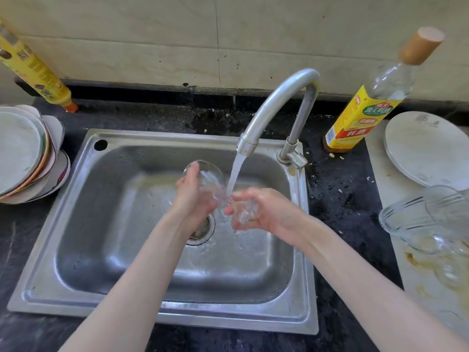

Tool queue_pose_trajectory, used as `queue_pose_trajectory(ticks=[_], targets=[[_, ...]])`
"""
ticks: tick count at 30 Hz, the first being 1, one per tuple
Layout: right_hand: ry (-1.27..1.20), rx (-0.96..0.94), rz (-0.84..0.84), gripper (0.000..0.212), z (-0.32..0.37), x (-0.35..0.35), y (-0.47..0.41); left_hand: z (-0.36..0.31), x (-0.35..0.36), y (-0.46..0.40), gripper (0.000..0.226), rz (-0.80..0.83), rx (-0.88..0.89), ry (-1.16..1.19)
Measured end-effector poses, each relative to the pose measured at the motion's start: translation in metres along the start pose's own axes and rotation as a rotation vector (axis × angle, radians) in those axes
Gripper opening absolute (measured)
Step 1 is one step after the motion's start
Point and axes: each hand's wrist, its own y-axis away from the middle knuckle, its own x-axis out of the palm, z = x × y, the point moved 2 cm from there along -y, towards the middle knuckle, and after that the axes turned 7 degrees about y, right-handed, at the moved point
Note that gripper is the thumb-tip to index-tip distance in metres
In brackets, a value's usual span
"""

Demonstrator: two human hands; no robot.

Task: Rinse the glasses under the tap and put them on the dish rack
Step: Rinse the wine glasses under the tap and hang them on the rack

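— Where's the glass right now?

— Over the sink (76, 224), just left of the stream (236, 174). My left hand (193, 199) is curled round it, fingers wrapped on the near side. The glass (208, 177) lies tilted, rim pointing up and away from me, its base down toward the middle between my hands.

— And your right hand?

— My right hand (264, 212) sits just right of the stream, fingers bent, thumb on top. Water runs over the fingertips, and something clear glints inside the curl — the base of the glass, a second one, or only water, I cannot tell. So I can't say what that hand holds, if anything.

— Is the water hitting the glass?

— The tap (279, 97) arches over the basin and the stream falls between my two hands, landing about where the glass's lower end meets my right fingertips. It splashes there, above the drain (203, 232).

— What else is around?

— A stack of plates (25, 153) on the counter to the left, with a yellow bottle (35, 69) behind it. To the right, a bottle with a yellow label (368, 107) stands beside the tap. Further right a white plate (426, 148) and clear glass bowls (418, 219) rest on a pale board (431, 288).
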Motion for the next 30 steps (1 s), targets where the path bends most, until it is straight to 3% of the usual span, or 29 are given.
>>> queue_pose_trajectory(ticks=[4,7,11,14,18,21,25,28,30], targets=[[-0.347,-0.063,0.052,0.020,-0.004,0.002,0.000,0.005,-0.014,0.005,0.059,-0.148,-0.266,0.425],[-0.439,-0.074,0.065,0.019,-0.006,0.007,-0.004,0.016,-0.010,0.019,0.042,-0.182,-0.315,0.413],[-0.516,-0.088,0.146,0.023,-0.007,0.012,-0.009,0.030,-0.014,0.016,0.049,-0.216,-0.356,0.544],[-0.488,-0.053,0.069,0.020,-0.012,0.013,-0.015,0.037,-0.021,0.009,0.060,-0.231,-0.349,0.545],[-0.235,-0.024,-0.136,0.011,-0.025,0.005,-0.020,0.030,-0.029,0.007,0.060,-0.345,-0.189,0.443],[-0.088,-0.019,-0.135,0.024,-0.030,0.005,-0.018,0.016,-0.029,0.013,0.044,-0.387,0.031,0.291],[0.078,0.019,-0.290,0.053,-0.035,0.007,-0.026,0.007,-0.010,0.032,0.039,-0.361,0.298,-0.067],[0.055,0.006,-0.365,0.053,-0.045,0.005,-0.032,0.002,0.002,0.043,0.051,-0.258,0.461,-0.126],[0.226,-0.057,-0.373,0.043,-0.045,0.000,-0.034,-0.002,0.003,0.045,0.061,-0.192,0.501,-0.095]])
